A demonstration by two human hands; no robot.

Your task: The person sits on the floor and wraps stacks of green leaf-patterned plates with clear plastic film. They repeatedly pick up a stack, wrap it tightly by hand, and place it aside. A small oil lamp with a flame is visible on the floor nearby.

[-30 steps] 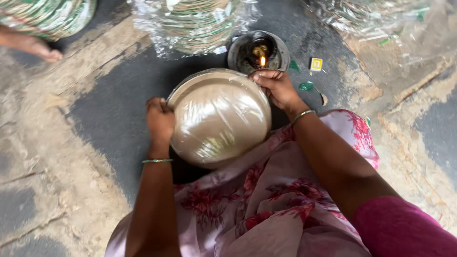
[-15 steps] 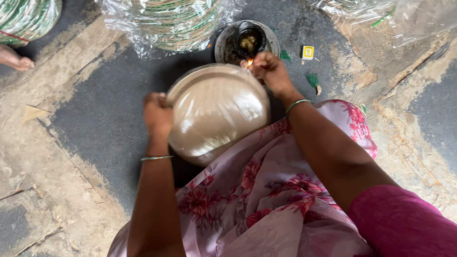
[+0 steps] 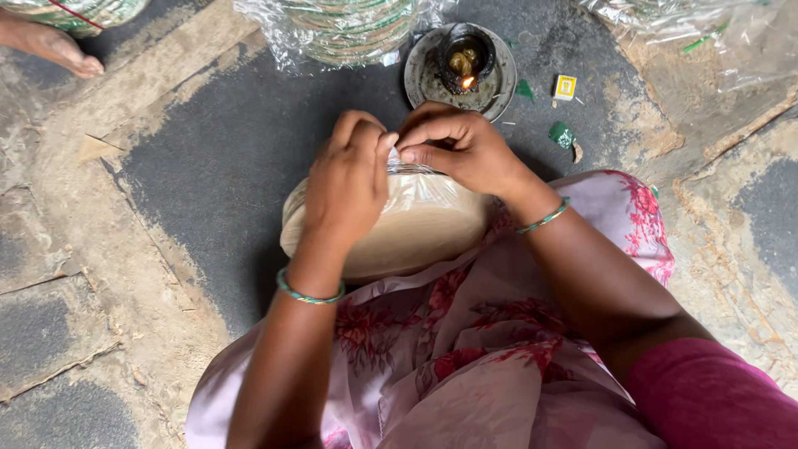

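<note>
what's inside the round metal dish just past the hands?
The metal dish holds a small dark lamp with a lit flame at its near edge and yellowish lumps inside. The lamp covers the dish's centre. Both hands, left hand and right hand, stay clear of it.

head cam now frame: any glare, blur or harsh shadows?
Head view: soft, even daylight with no hard shadows; both hands, left hand and right hand, are sharp on the wrapped plate stack; mild glare on the plastic-wrapped bundle at top; the small lamp flame is a blown-out spot.
</note>
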